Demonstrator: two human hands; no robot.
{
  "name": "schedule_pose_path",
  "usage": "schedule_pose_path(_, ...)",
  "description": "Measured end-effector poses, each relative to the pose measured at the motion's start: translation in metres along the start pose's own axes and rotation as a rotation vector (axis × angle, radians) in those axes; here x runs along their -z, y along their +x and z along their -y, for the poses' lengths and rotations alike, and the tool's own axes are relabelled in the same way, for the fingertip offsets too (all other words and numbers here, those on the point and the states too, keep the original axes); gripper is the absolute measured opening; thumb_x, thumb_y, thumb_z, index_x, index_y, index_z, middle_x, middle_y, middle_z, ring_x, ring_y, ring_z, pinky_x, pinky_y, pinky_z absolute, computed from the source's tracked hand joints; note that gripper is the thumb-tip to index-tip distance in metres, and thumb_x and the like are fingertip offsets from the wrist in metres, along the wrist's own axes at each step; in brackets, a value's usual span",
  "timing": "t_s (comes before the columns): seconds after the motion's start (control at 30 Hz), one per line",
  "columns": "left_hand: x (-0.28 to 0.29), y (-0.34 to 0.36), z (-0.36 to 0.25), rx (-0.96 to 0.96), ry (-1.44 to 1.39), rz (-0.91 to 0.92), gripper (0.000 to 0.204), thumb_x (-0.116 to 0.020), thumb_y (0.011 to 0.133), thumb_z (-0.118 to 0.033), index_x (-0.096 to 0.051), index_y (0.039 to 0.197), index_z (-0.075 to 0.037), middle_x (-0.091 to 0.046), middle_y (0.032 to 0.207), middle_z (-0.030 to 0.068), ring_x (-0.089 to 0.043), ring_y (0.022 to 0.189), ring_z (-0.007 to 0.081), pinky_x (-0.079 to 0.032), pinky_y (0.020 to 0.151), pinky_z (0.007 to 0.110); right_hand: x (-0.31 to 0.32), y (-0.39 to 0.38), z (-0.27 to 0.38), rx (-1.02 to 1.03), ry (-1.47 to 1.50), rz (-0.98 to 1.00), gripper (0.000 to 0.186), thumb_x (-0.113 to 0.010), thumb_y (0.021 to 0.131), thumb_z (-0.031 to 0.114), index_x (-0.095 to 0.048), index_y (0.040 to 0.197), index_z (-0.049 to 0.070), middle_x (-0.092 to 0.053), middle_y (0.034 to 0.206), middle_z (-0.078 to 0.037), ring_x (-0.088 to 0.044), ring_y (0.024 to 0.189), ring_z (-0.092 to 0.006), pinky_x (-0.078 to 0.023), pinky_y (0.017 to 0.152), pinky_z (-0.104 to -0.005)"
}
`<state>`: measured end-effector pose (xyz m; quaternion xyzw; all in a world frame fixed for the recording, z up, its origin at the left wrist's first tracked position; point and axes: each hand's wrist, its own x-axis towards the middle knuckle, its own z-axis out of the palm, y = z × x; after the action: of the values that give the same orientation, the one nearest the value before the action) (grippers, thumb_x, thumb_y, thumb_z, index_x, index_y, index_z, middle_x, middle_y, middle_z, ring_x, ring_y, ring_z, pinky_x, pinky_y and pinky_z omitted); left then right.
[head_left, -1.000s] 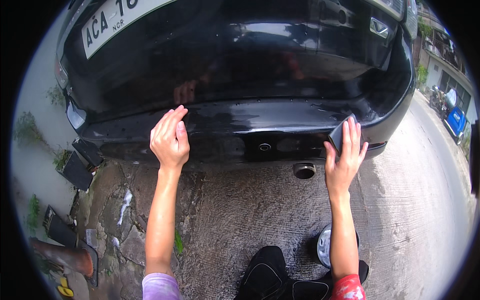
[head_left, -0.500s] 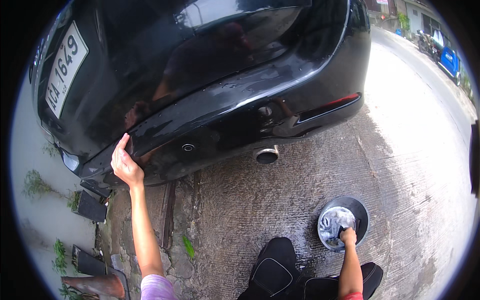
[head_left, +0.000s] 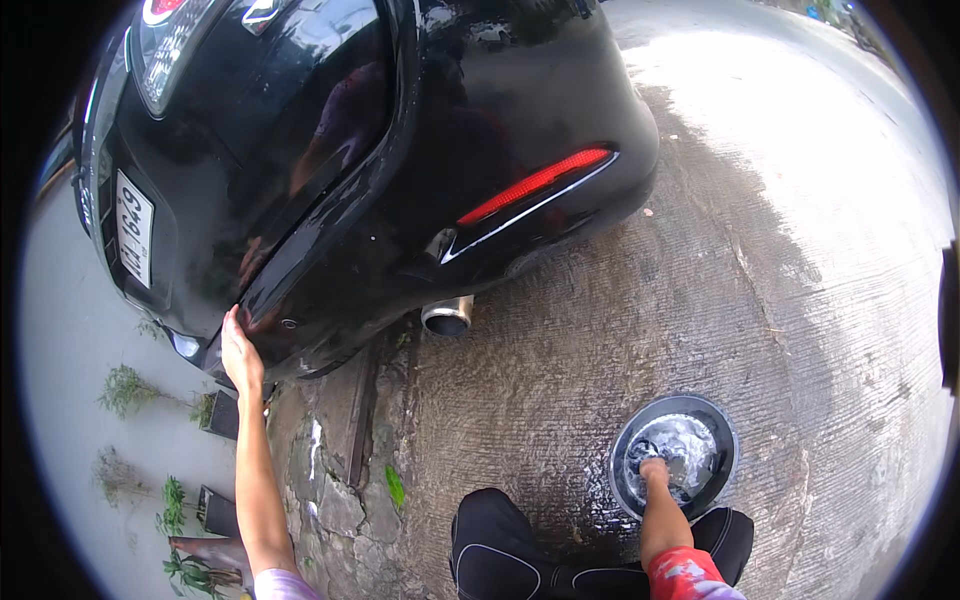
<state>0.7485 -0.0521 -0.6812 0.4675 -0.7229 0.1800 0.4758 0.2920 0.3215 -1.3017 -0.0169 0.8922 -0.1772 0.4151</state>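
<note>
My left hand (head_left: 241, 352) rests against the edge of the black car's rear bumper (head_left: 350, 262), its fingers stretched out and touching the surface. Down at the right, my right hand (head_left: 654, 467) dips into a dark round bucket (head_left: 731, 440) of foamy water (head_left: 690, 440). Its fingers look curled in, partly hidden by the suds. A small dark thing (head_left: 647, 450) shows at the fingertips, too unclear to name.
Above the exhaust pipe (head_left: 447, 318) is a red reflector (head_left: 540, 186). My bent knees (head_left: 495, 545) are beside the bucket on ridged concrete (head_left: 540, 400). Dark plant pots (head_left: 218, 512) line the pale wall at the left, near broken paving (head_left: 340, 505).
My view has shifted, bringing the reflector and tail light into fuller sight. My right hand has gone deeper into the bucket's foam. My left hand still touches the car.
</note>
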Motion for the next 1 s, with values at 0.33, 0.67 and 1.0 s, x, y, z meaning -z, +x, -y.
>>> schedule_pose_path(0.33, -0.078, -0.01, -0.423, -1.416, 0.236, 0.082, 0.076, -0.064, 0.089, -0.057, -0.043, 0.156, -0.029, -0.026, 0.17, 0.0042, -0.023, 0.156, 0.0221, -0.006, 0.126, 0.054, 0.005, -0.029, 0.019, 0.122, 0.07, -0.033, 0.042, -0.057, 0.088, 0.028, -0.074, 0.116, 0.001, -0.068, 0.127, -0.023, -0.065, 0.121, -0.0389, -0.051, 0.105, -0.0461)
schedule_pose_path(0.67, -0.117, -0.043, -0.458, -1.523, 0.307, 0.074, 0.068, -0.06, 0.095, -0.051, -0.04, 0.156, -0.028, -0.03, 0.166, 0.0103, -0.026, 0.154, 0.0293, -0.015, 0.126, 0.054, 0.012, -0.05, 0.019, 0.093, 0.175, -0.068, 0.037, -0.063, 0.084, 0.021, -0.075, 0.112, 0.001, -0.07, 0.122, -0.024, -0.067, 0.117, -0.0384, -0.052, 0.103, -0.0465)
schedule_pose_path(1.0, 0.017, 0.193, -0.544, -1.473, 0.402, 0.142, 0.062, -0.051, 0.099, -0.061, -0.048, 0.152, -0.03, -0.037, 0.163, 0.0119, -0.031, 0.152, 0.032, -0.024, 0.122, 0.056, 0.07, -0.18, 0.017, 0.033, 0.361, -0.107, 0.04, -0.078, 0.085, 0.029, -0.069, 0.118, 0.007, -0.071, 0.119, -0.022, -0.066, 0.116, -0.0407, -0.052, 0.098, -0.0492)
